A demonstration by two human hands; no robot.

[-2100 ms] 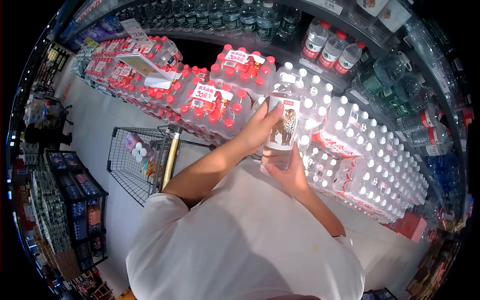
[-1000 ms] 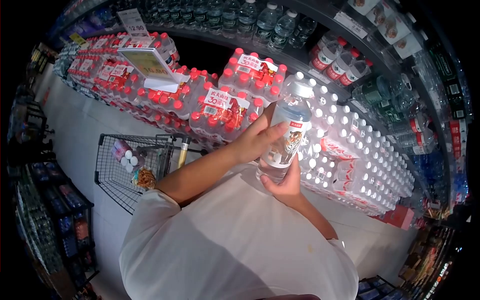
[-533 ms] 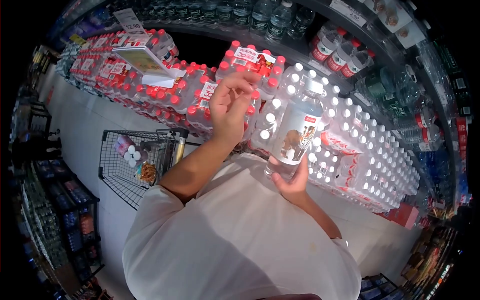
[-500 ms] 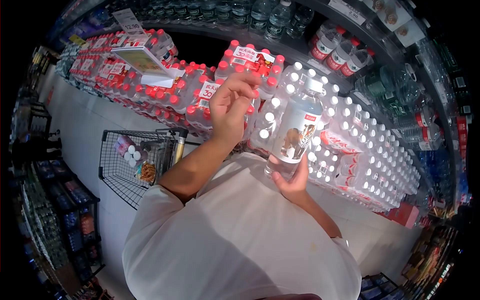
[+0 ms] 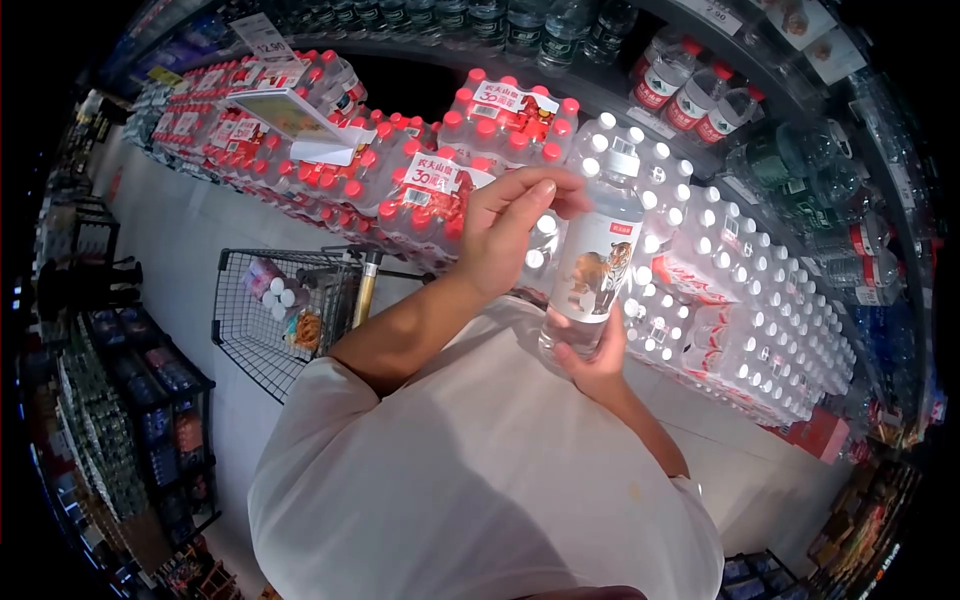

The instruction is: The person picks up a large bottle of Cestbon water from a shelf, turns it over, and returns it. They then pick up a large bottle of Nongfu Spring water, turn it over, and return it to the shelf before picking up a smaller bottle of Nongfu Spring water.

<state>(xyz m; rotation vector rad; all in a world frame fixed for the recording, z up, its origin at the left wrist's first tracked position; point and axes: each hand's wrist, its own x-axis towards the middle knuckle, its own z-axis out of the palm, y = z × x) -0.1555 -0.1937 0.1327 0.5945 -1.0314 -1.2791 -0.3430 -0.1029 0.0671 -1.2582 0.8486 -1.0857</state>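
My right hand [image 5: 598, 362] grips the bottom of a clear water bottle [image 5: 598, 262] with a white cap and a tiger picture on its label, held upright in front of the stacked packs. Just left of the bottle's upper part is my left hand [image 5: 510, 230], fingers stretched toward its neck and touching or nearly touching it. Whether they rest on the bottle I cannot tell. My white sleeves fill the lower middle of the view.
Shrink-wrapped packs of red-capped bottles [image 5: 440, 190] and white-capped bottles [image 5: 740, 320] are piled along the shelf. Single bottles stand on the shelf above [image 5: 690, 95]. A black wire shopping trolley [image 5: 275, 320] with a few goods stands at the left. Another shelf rack [image 5: 140, 420] fills the lower left.
My left hand let go of the bottle, lifted up to the left, and has now come back beside its upper part. The bottle stayed upright in my right hand.
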